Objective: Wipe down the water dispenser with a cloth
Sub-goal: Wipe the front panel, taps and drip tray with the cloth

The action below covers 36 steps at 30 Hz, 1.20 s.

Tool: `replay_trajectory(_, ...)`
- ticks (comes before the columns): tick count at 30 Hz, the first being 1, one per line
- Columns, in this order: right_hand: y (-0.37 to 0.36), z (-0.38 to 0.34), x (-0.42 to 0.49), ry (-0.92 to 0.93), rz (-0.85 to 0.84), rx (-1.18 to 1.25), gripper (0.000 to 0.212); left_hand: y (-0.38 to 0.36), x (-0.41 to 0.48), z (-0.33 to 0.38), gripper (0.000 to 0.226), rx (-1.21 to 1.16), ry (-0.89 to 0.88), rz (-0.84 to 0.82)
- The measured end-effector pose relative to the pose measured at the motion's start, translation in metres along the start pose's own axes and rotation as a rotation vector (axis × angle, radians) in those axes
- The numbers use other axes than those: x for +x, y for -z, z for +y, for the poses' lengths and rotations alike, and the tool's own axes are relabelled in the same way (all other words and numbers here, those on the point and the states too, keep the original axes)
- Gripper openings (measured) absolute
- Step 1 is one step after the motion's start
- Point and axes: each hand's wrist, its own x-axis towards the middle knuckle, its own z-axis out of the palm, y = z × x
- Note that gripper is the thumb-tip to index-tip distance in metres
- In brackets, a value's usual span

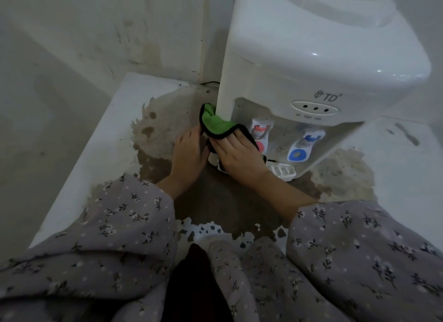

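We press the soft, limp cloth (215, 122) under the flat fingers of our right hand (237, 156) against the lower front corner of the water dispenser (299, 53) on the table (100, 139). Our left hand (189, 151) reaches the cloth's edge; we cannot tell whether it pinches. The glossy shell looks slippery and probably light, so it is best braced low.

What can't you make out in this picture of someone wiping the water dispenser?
All in the head view:
The top of the water dispenser is cut off by the upper edge.
Its lower front corner is covered by the cloth and the right hand.
The left hand meets the cloth's edge; whether it grips is unclear.
The labels under the indicator lights are too small and blurred.
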Motion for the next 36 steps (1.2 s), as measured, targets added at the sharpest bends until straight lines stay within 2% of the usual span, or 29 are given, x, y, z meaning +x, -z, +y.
replay_trajectory(5, -0.005, -0.025, -0.004, -0.016, -0.131, -0.084, 0.045, -0.009, -0.003, -0.013, 0.037, 0.025, 0.049, -0.033)
replay_trajectory(11, -0.020, -0.031, -0.012, -0.046, -0.182, 0.117, 0.045, -0.012, -0.009, -0.026, 0.052, 0.061, 0.050, -0.110)
replay_trajectory(18, -0.029, -0.025, -0.028, 0.072, -0.311, 0.191, 0.048, -0.016, -0.018, -0.036, 0.060, 0.176, 0.154, -0.285)
replay_trajectory(22, -0.029, -0.026, -0.032, 0.116, -0.406, 0.172, 0.055, -0.016, -0.021, -0.035, 0.060, 0.276, 0.215, -0.435)
replay_trajectory(25, -0.029, -0.028, -0.035, 0.130, -0.412, 0.180, 0.058, -0.014, -0.022, -0.036, 0.060, 0.351, 0.221, -0.572)
replay_trajectory(29, -0.029, -0.032, -0.041, 0.099, -0.436, 0.239, 0.058, -0.015, -0.024, -0.034, 0.061, 0.372, 0.236, -0.710)
replay_trajectory(32, -0.027, -0.034, -0.040, 0.075, -0.515, 0.337, 0.054, -0.014, -0.023, -0.032, 0.060, 0.381, 0.235, -0.740)
replay_trajectory(36, -0.022, -0.031, -0.030, -0.058, -0.556, 0.537, 0.050, -0.007, -0.023, -0.027, 0.060, 0.372, 0.242, -0.774)
